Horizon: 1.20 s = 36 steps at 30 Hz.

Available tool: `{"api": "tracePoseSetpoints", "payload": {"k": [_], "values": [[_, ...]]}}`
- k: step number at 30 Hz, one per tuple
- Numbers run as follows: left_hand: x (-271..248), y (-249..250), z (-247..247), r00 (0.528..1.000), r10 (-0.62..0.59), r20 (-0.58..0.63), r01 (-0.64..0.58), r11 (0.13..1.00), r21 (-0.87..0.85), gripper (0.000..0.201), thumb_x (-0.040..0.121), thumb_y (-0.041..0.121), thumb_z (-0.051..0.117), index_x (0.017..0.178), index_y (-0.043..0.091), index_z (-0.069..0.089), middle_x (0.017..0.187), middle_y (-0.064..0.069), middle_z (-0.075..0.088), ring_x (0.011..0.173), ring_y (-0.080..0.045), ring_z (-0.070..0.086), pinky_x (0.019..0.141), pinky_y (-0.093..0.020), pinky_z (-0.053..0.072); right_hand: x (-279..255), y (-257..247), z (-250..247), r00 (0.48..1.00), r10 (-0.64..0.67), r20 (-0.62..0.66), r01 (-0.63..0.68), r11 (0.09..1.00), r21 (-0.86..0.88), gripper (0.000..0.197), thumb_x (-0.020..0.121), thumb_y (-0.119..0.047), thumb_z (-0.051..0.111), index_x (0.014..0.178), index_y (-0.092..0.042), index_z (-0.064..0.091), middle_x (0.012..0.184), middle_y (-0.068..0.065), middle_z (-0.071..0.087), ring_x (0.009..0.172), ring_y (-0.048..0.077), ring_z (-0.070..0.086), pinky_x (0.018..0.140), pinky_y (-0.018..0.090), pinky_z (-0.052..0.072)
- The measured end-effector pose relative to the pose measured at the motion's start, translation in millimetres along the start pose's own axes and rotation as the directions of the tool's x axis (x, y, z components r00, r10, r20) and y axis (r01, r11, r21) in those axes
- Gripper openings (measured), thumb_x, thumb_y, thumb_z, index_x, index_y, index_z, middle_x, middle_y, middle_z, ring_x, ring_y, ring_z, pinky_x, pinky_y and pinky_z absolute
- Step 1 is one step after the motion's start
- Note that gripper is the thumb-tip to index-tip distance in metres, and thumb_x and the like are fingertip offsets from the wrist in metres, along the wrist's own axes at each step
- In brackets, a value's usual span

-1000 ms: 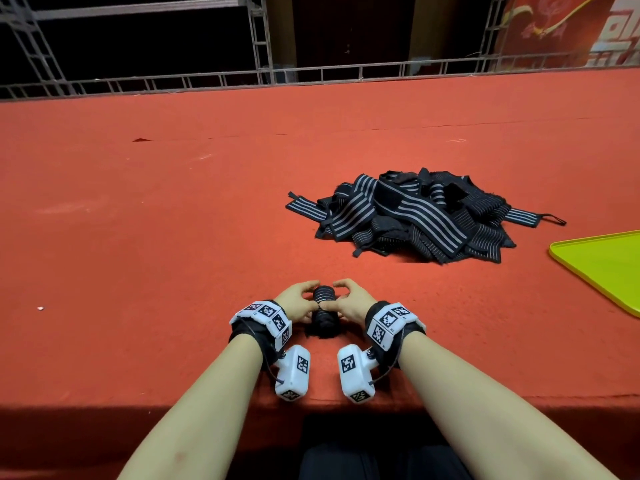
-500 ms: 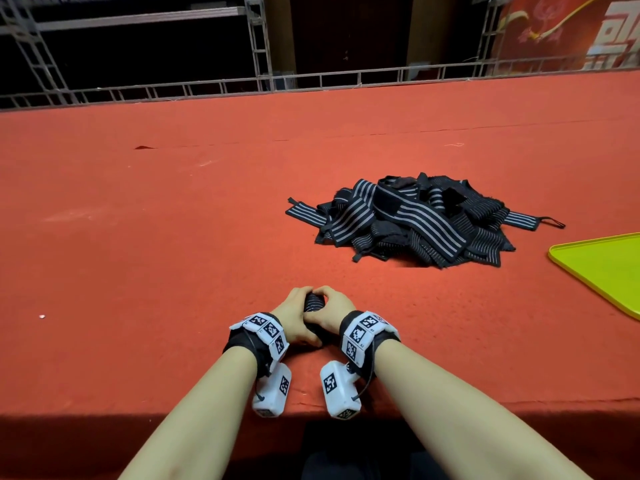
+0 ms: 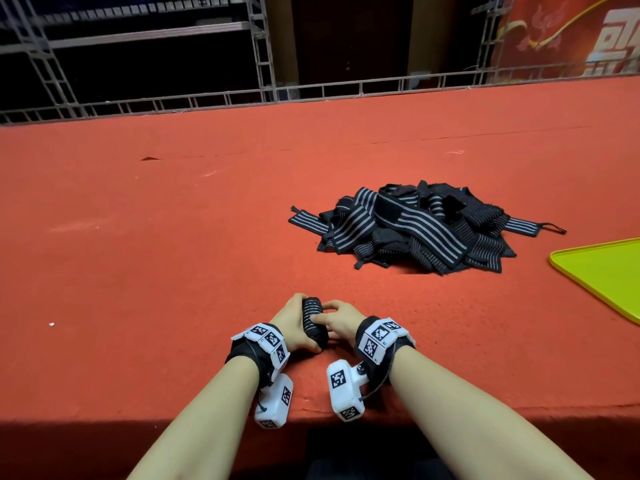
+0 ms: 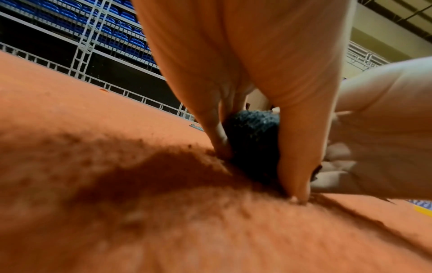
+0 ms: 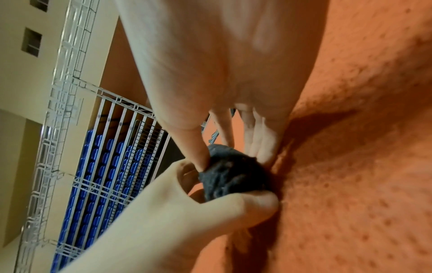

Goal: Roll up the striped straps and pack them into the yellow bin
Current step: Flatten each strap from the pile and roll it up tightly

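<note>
While both hands' fingers (image 3: 313,348) clamp it, the rolled strap (image 3: 313,322) (ribbed, cylindrical) rests on felt (image 3: 138,271).

Red carpeted platform (image 3: 173,254); metal truss railing (image 3: 207,98) behind; blue seats (image 4: 112,35) beyond.

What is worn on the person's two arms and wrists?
Both forearms are bare, without sleeves. Each wrist has a black band carrying white blocks with black square-pattern markers. Below each wrist hangs a white camera housing, also with markers, joined by a thin black cable.
</note>
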<state>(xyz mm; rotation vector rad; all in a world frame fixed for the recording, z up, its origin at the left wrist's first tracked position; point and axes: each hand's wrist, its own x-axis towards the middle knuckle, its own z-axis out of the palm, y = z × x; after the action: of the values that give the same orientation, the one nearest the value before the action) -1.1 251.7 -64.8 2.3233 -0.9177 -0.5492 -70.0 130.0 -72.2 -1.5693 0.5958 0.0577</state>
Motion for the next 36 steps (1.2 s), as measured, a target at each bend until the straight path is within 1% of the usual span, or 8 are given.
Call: {"api": "tracePoseSetpoints", "payload": {"k": [9, 13, 16, 19, 23, 26, 31, 36], "values": [[-1, 2, -5, 0.999, 0.031, -0.039, -0.032, 0.999, -0.016, 0.100, 0.053, 0.017, 0.090, 0.132, 0.014, 0.027, 0.112, -0.004, 0.056, 0.100, -0.017, 0.058, 0.085, -0.027, 0.050, -8, -1, -7, 0.988, 0.064, 0.138, -0.104, 0.948, 0.301, 0.009, 0.087, -0.008, 0.059, 0.081, -0.003, 0.053, 0.058, 0.006, 0.042, 0.043, 0.013, 0.036, 0.046, 0.027, 0.028], [-8, -7, -3, 0.997, -0.066, -0.029, 0.063, 0.994, -0.089, 0.111, 0.044, 0.035, 0.090, 0.133, 0.017, 0.026, 0.112, -0.005, 0.058, 0.102, -0.019, 0.060, 0.088, -0.031, 0.052, -11, -7, -2, 0.977, 0.142, 0.158, -0.179, 0.951, 0.251, 0.011, 0.091, -0.007, 0.052, 0.080, -0.008, 0.050, 0.054, 0.001, 0.042, 0.032, 0.007, 0.036, 0.036, 0.019, 0.028], [-14, -11, -4, 0.992, -0.115, -0.047, 0.115, 0.993, -0.005, 0.125, 0.032, 0.061, 0.079, 0.139, 0.023, 0.027, 0.126, -0.007, 0.049, 0.122, -0.022, 0.043, 0.104, -0.032, 0.038, -10, -12, 5, 0.982, 0.153, 0.107, -0.165, 0.979, 0.118, 0.010, 0.088, -0.005, 0.058, 0.083, -0.011, 0.053, 0.069, 0.006, 0.051, 0.055, 0.014, 0.053, 0.050, 0.019, 0.042], [-16, -14, -5, 0.991, -0.115, -0.069, 0.120, 0.990, 0.071, 0.114, 0.046, 0.048, 0.082, 0.143, 0.018, 0.029, 0.133, -0.008, 0.028, 0.127, -0.026, 0.030, 0.109, -0.033, 0.030, -2, -11, 16, 0.994, 0.110, 0.005, -0.110, 0.994, -0.020, 0.024, 0.079, -0.005, 0.072, 0.083, -0.015, 0.051, 0.078, 0.006, 0.057, 0.082, 0.023, 0.056, 0.069, 0.032, 0.046], [-13, -16, -5, 0.998, -0.052, -0.031, 0.052, 0.999, 0.003, 0.118, 0.062, 0.031, 0.086, 0.150, 0.024, 0.008, 0.128, -0.008, 0.021, 0.116, -0.021, 0.039, 0.098, -0.022, 0.035, 5, -9, 20, 0.996, 0.068, -0.053, -0.073, 0.993, -0.096, 0.035, 0.071, -0.012, 0.081, 0.082, -0.018, 0.049, 0.080, 0.004, 0.060, 0.078, 0.019, 0.060, 0.066, 0.032, 0.052], [-10, -13, -7, 0.998, -0.056, -0.020, 0.056, 0.998, 0.027, 0.110, 0.056, 0.037, 0.085, 0.146, 0.025, 0.024, 0.127, -0.009, 0.025, 0.117, -0.024, 0.041, 0.100, -0.023, 0.036, 8, -8, 13, 0.983, 0.140, 0.118, -0.148, 0.987, 0.065, 0.020, 0.084, -0.011, 0.069, 0.100, -0.009, 0.059, 0.083, 0.005, 0.067, 0.080, 0.015, 0.065, 0.080, 0.036, 0.054], [-11, -18, -10, 0.992, -0.105, -0.070, 0.099, 0.992, -0.078, 0.103, 0.048, 0.034, 0.080, 0.139, 0.021, 0.032, 0.119, -0.004, 0.029, 0.103, -0.017, 0.045, 0.091, -0.018, 0.037, -4, -8, 5, 0.961, 0.109, 0.253, -0.180, 0.944, 0.278, 0.022, 0.098, -0.006, 0.043, 0.116, -0.015, 0.053, 0.038, -0.009, 0.055, 0.033, -0.002, 0.052, 0.043, 0.017, 0.043], [-21, -24, -10, 0.979, -0.143, -0.146, 0.105, 0.965, -0.240, 0.115, 0.028, 0.045, 0.069, 0.136, 0.021, 0.035, 0.123, -0.005, 0.035, 0.108, -0.015, 0.045, 0.092, -0.020, 0.039, 3, -5, 18, 0.968, 0.163, 0.191, -0.222, 0.913, 0.344, 0.016, 0.090, -0.010, 0.057, 0.076, -0.006, 0.064, 0.049, 0.003, 0.057, 0.048, 0.013, 0.056, 0.056, 0.026, 0.048]]}}
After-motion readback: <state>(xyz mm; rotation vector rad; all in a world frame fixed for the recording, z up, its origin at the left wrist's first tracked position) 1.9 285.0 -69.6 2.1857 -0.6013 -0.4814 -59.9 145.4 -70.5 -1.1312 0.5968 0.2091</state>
